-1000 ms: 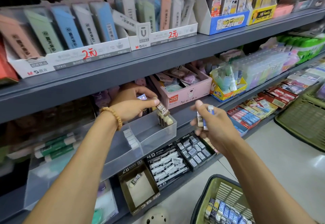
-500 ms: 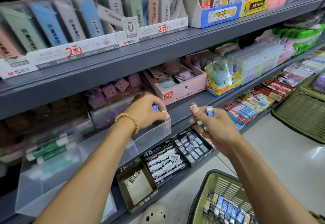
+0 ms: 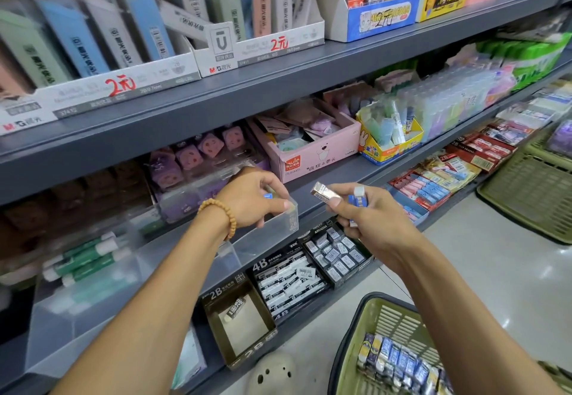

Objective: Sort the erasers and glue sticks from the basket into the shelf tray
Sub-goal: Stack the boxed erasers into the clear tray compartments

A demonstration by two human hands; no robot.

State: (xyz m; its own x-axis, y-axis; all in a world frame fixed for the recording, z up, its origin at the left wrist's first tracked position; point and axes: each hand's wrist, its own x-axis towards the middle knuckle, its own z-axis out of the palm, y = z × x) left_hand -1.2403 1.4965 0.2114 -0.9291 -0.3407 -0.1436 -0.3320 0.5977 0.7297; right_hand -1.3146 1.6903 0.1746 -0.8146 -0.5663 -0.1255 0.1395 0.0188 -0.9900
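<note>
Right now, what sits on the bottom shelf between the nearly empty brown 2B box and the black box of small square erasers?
Head view: the black 4B carton full of black-and-white sleeved erasers, touching both the 2B box and the small-eraser box.

At the centre of the frame the left hand point(image 3: 253, 199) sits over the right end of the shelf tray point(image 3: 263, 236), on the middle shelf. Just right of it, in front of the shelf edge, the right hand point(image 3: 368, 221) holds erasers point(image 3: 325, 192). Below the tray lie eraser boxes point(image 3: 288, 286). The basket point(image 3: 365, 332) is at lower right, on the floor.
</note>
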